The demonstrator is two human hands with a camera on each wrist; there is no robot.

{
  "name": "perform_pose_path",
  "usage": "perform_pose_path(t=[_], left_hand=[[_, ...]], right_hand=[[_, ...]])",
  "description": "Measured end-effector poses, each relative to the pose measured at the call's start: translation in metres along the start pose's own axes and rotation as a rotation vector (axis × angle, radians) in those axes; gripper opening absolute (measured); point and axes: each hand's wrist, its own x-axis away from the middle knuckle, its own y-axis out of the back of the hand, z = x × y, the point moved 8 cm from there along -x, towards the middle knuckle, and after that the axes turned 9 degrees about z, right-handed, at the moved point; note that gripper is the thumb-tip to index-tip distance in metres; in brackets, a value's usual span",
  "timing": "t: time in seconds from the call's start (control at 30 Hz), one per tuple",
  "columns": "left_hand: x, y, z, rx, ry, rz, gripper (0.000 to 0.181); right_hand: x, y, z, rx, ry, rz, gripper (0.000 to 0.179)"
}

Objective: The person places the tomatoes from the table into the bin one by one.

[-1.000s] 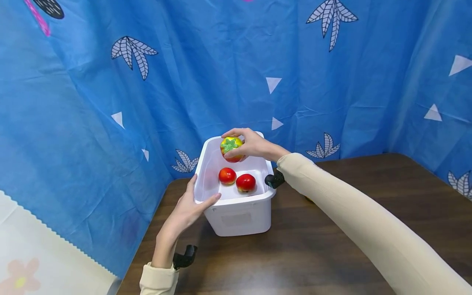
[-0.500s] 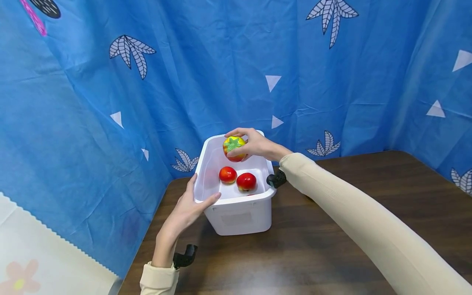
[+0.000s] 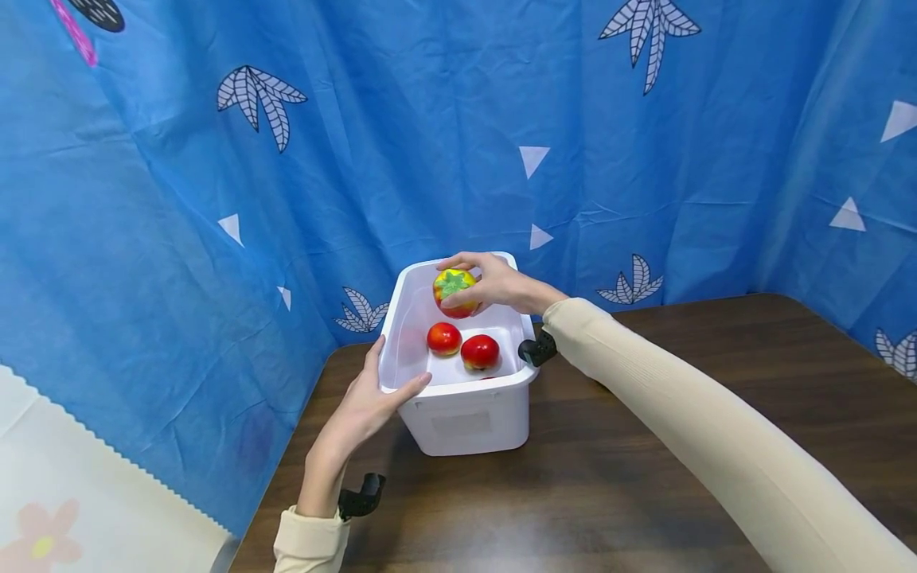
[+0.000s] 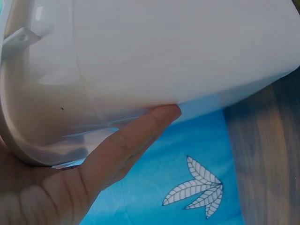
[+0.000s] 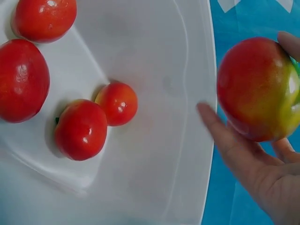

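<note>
In the head view my right hand (image 3: 494,282) holds a red and yellow tomato (image 3: 454,296) with a green star-shaped calyx, above the far part of a white plastic bin (image 3: 458,422). The right wrist view shows this tomato (image 5: 255,89) between thumb and fingers. My left hand (image 3: 368,404) grips the bin's near left corner, thumb over the rim. Its fingers lie along the outer wall in the left wrist view. Inside the bin are several red tomatoes, among them one at left (image 3: 444,339) and one at right (image 3: 480,352); a smaller one (image 5: 118,104) shows in the right wrist view.
The bin stands on a dark brown wooden table (image 3: 573,493). Right behind it hangs a blue curtain (image 3: 458,159) with leaf and triangle prints. A pale flowered cloth (image 3: 86,493) lies at the lower left. Black wrist mounts sit on both forearms.
The right hand and its tomato have shifted very slightly to the right, staying over the bin. The left hand stays on the bin's corner.
</note>
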Motion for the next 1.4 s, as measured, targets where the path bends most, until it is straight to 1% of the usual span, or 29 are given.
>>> perform_pose_path(t=[0.2, 0.33, 0.47, 0.6, 0.77, 0.83, 0.93, 1.03, 1.17, 1.23, 1.3, 1.4], left_hand=[[-0.001, -0.002, -0.003, -0.004, -0.014, 0.004, 0.11], [-0.001, -0.002, -0.003, 0.004, -0.029, 0.006, 0.109], [0.0, -0.002, -0.002, 0.004, -0.032, 0.004, 0.108], [0.0, -0.003, 0.0, 0.001, -0.026, 0.001, 0.109], [-0.001, -0.004, -0.001, 0.0, -0.027, 0.005, 0.11], [0.0, -0.004, -0.002, -0.007, -0.029, 0.006, 0.11], [0.001, -0.003, -0.003, -0.016, -0.023, 0.004, 0.111], [0.002, -0.002, -0.003, -0.023, -0.015, 0.002, 0.111], [0.002, -0.002, -0.003, -0.025, -0.014, 0.003, 0.111], [0.002, -0.002, -0.002, -0.027, -0.01, 0.003, 0.111], [0.002, -0.002, -0.002, -0.027, -0.009, 0.005, 0.111], [0.0, -0.002, -0.002, -0.029, -0.008, 0.003, 0.111]], right_hand=[[0.004, 0.004, -0.004, 0.022, 0.013, 0.027, 0.071], [0.01, 0.011, -0.007, 0.019, 0.025, 0.018, 0.071], [0.017, 0.023, -0.016, -0.006, 0.024, 0.009, 0.069], [0.031, 0.043, -0.033, -0.045, 0.027, -0.024, 0.066], [0.058, 0.073, -0.064, -0.111, 0.054, -0.076, 0.07], [0.07, 0.082, -0.079, -0.126, 0.044, -0.087, 0.072], [0.087, 0.091, -0.102, -0.112, 0.005, -0.096, 0.073], [0.104, 0.094, -0.129, -0.095, -0.045, -0.098, 0.074], [0.125, 0.094, -0.166, -0.031, -0.106, -0.091, 0.075], [0.134, 0.094, -0.184, 0.005, -0.119, -0.087, 0.076], [0.142, 0.092, -0.2, 0.012, -0.127, -0.081, 0.074], [0.151, 0.086, -0.219, 0.042, -0.129, -0.065, 0.071]])
